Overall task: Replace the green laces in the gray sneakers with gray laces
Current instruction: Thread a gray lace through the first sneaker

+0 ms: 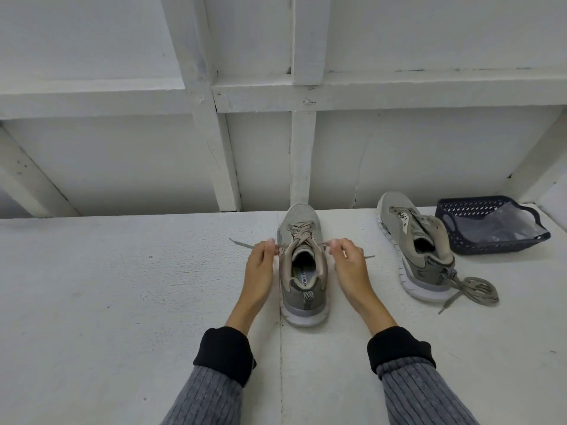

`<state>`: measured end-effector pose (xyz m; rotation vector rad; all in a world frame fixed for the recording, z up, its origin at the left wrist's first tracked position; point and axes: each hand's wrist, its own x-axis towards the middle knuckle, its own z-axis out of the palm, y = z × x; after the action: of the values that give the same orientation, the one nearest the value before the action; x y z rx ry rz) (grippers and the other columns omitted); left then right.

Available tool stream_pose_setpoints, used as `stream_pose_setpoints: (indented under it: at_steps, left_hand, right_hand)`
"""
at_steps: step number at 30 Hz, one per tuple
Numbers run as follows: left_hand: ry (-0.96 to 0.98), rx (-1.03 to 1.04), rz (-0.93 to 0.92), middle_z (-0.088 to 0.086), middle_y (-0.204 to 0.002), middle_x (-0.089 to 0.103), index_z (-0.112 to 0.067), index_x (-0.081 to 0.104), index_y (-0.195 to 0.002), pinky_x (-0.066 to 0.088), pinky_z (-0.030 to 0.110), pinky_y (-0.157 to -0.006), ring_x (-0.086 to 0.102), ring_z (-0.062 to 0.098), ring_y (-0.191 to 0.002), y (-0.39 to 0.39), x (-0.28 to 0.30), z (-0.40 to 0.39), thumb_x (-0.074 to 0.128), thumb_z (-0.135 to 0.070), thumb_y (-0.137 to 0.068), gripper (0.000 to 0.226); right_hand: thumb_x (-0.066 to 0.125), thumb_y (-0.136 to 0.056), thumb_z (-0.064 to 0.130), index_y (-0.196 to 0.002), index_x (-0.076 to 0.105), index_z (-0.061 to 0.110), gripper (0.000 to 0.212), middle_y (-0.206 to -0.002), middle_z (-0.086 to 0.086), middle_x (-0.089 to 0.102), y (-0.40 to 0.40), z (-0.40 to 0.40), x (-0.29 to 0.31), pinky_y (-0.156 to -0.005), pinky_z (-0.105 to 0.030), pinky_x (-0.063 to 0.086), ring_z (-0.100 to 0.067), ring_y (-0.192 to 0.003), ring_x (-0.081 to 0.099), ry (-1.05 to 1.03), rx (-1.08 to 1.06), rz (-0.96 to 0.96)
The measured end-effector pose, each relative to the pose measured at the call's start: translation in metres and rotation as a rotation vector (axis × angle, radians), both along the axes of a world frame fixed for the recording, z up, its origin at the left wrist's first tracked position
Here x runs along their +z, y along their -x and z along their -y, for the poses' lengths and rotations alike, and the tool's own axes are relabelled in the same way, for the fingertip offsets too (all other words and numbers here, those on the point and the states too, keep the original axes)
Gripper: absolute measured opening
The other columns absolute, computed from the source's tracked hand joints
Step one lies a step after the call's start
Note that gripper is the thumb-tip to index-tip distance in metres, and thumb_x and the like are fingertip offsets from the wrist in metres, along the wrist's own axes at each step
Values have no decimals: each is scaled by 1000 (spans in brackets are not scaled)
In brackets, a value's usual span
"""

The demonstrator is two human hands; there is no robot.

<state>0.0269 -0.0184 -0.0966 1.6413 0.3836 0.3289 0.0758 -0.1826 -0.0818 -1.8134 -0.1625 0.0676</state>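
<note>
A gray sneaker [302, 265] stands upright in the middle of the white surface, heel toward me, with a lace [302, 230] threaded through its eyelets. My left hand [260, 268] pinches the lace's left end, whose tip [237, 243] trails out to the left. My right hand [348, 265] pinches the right end, its tip [368, 257] sticking out to the right. The second gray sneaker [414, 243] lies tilted on its side to the right. A loose coiled lace [474, 289] rests by its heel.
A dark blue perforated plastic basket [469, 240] holding a clear plastic bag [497, 225] sits at the far right. A white wooden framed wall [302, 142] rises right behind the sneakers. The white surface [122, 286] stretches out to the left.
</note>
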Motion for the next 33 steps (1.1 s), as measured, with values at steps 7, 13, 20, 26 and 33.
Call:
stream_pose_setpoints:
  at_steps: [7,13,20,26,33]
  left_hand:
    - [318,-75,275,-3,-76,69,-17,62,-74,49,39,-97,65,16,-84,-19,91,-3,41,-22,-105,39]
    - [406,-167,421,-5,-79,69,-12,67,-87,53,29,-89,65,11,-79,-22,161,-4,46,-21,-103,28]
    - [132,-50,299,-4,-84,72,-16,66,-108,53,17,-64,64,2,-69,-31,148,-6,58,-7,-96,16]
    - [71,61,-87,4,-80,75,-3,73,-98,53,18,-66,69,11,-73,-30,82,-8,73,-14,-88,15]
    - [-179,-67,59,-10,-79,73,-25,76,-80,48,12,-66,62,-2,-69,-23,78,8,75,-22,-86,7]
  right_hand:
    - [41,-103,15,-83,64,8,31,-83,-4,67,-12,-9,88,-94,-33,48,-20,-89,61,-634,126,-51]
    - [48,-98,10,-97,68,8,20,-91,-2,71,-18,-8,150,-87,-24,50,-15,-87,63,-748,188,67]
    - [62,-90,0,-96,66,15,16,-85,-6,71,-18,-12,136,-58,-17,47,-7,-64,58,-503,-25,125]
    - [64,-86,-1,-85,67,7,8,-78,-9,71,-16,-6,87,-55,-19,47,-11,-60,56,-214,-128,-144]
    - [62,-92,39,-87,74,3,39,-81,-13,74,-9,-13,69,-57,-22,50,-12,-61,59,-222,-25,-457]
